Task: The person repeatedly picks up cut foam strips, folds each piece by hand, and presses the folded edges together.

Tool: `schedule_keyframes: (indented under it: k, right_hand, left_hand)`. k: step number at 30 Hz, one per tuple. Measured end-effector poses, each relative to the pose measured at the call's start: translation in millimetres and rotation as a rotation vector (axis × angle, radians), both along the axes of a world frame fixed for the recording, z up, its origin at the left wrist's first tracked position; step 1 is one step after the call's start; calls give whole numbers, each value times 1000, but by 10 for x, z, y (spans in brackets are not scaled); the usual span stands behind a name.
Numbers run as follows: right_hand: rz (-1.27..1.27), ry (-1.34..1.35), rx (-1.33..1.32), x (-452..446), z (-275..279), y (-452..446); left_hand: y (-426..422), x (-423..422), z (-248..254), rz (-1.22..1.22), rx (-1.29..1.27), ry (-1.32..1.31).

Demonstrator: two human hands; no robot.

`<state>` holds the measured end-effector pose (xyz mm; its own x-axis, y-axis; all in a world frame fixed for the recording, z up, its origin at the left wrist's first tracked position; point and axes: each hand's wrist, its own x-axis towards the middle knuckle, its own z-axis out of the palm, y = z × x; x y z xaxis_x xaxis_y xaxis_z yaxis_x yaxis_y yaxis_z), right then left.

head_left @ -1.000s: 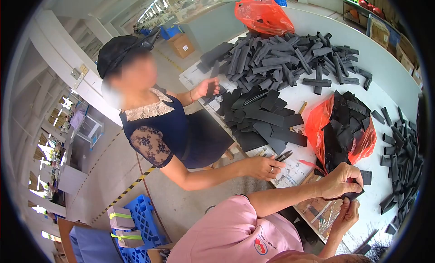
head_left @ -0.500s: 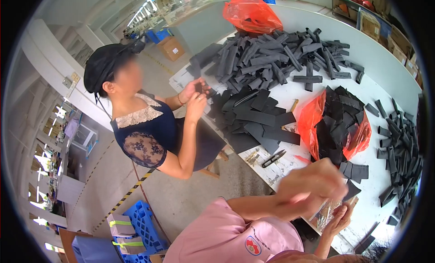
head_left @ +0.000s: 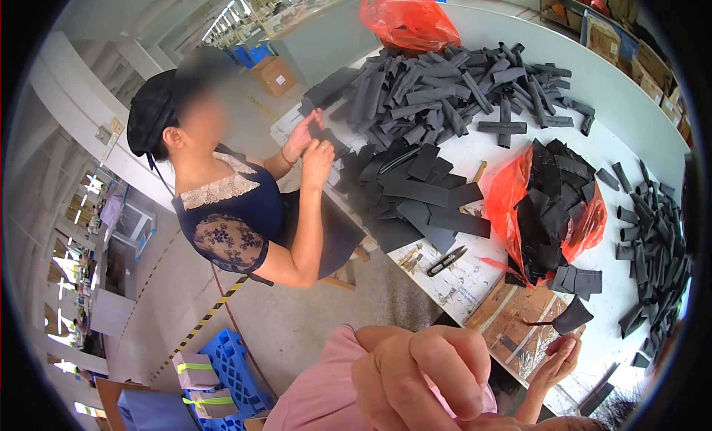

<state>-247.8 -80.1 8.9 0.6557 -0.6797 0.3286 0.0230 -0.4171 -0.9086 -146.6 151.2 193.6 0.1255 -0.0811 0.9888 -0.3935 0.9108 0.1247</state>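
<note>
My left hand (head_left: 423,375) is large and close to the camera, its fingers curled in; what they hold, if anything, is hidden. Lower right, my right hand (head_left: 558,360) pinches a small black fabric piece (head_left: 572,315) at its lower edge. A thin dark strip juts from the left side of that piece. Beneath lies a brown board (head_left: 512,312) wrapped in clear tape. Just beyond it stands an open red plastic bag (head_left: 504,186) full of black pieces, with a few folded black pieces (head_left: 578,281) by its near edge.
Thread snips (head_left: 446,260) lie near the table edge. Flat black pieces (head_left: 426,193), a heap of rolled dark pieces (head_left: 430,90) and another pile (head_left: 656,253) cover parts of the table. Across the corner, a co-worker (head_left: 245,201) handles a dark piece. Blue pallet (head_left: 233,372) on the floor.
My left hand has moved from over the board down and left, closer to the camera, uncovering the board. My right hand stays almost in place with the black piece. The co-worker's hands shifted slightly.
</note>
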Motion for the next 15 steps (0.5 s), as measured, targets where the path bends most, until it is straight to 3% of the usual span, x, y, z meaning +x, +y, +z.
schedule_keyframes:
  k: [15]
  right_hand:
    - [-13,13,-6,17,57,17]
  left_hand:
    - [28,89,2,11,44,28]
